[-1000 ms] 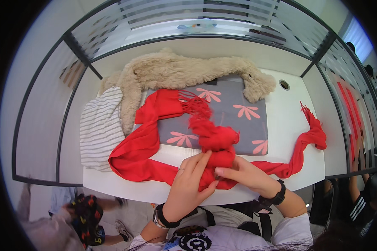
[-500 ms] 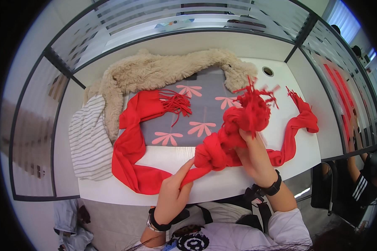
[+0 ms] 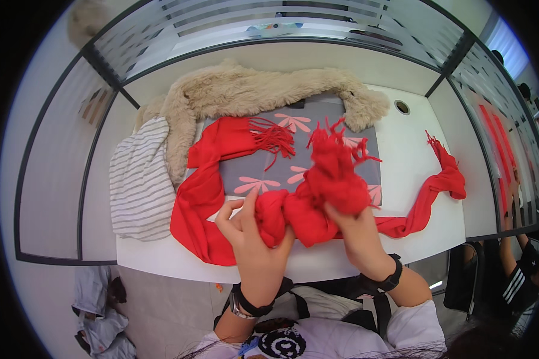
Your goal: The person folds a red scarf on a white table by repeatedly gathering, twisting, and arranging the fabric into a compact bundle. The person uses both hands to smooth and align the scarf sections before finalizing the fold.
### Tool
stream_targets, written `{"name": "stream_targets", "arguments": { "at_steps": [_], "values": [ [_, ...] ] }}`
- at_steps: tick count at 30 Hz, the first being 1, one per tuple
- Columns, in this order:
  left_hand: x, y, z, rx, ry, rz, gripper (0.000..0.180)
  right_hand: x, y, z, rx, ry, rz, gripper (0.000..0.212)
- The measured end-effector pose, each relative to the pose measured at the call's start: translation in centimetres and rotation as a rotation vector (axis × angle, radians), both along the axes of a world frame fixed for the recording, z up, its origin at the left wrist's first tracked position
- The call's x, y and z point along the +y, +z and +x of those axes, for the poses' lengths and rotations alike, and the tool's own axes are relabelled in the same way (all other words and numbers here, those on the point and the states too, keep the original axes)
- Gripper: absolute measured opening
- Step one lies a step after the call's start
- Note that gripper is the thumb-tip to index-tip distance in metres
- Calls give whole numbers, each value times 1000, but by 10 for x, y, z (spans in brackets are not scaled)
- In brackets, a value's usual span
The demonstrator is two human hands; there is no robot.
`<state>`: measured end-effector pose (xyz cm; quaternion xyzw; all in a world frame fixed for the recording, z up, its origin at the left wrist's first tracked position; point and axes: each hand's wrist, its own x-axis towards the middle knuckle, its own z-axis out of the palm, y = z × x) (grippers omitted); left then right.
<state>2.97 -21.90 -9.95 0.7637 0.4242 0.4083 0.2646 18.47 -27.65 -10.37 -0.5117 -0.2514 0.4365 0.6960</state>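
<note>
A long red scarf [image 3: 200, 197] runs across the desk front, bunched into a thick twisted, knotted roll at the middle. Fringe shows at three places: the left end on the grey mat, the top of the bundle, and the far right end. My left hand [image 3: 254, 239] cups the left part of the roll, thumb on its right side and fingers on its left, some raised. Under the fringed bundle, my right hand [image 3: 356, 236] grips the cloth, its fingertips hidden by it. A grey mat [image 3: 365, 161] with pink flower shapes lies beneath the bundle.
Beige fluffy fur [image 3: 245, 90] curves along the back and left of the white desk [image 3: 410, 179]. A striped white knit hat-like cloth [image 3: 139, 185] lies at left. Partition panels [image 3: 54, 161] enclose the desk; a cable hole [image 3: 402, 107] is at back right. Another person [image 3: 515, 269] is at far right.
My left hand has moved from the scarf's strand up onto the knotted roll, with its fingers spread more. The fringed bundle in my right hand has tipped left and lowered. The view has shifted slightly.
</note>
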Motion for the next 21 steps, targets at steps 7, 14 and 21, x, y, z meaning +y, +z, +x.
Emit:
{"name": "stream_targets", "arguments": {
  "at_steps": [7, 14, 21],
  "values": [
    [12, -7, -18, -168, -34, -144, 55, 1, -4, 22, -38, -3, -16, 32],
    [-1, 4, -12, -123, -37, -64, 52, -14, 25, 30, 381, 337, -162, 48],
    [-14, -1, -11, -691, -204, -983, 40, -2, 35, 33, 451, 236, -32, 26]
  ]
}}
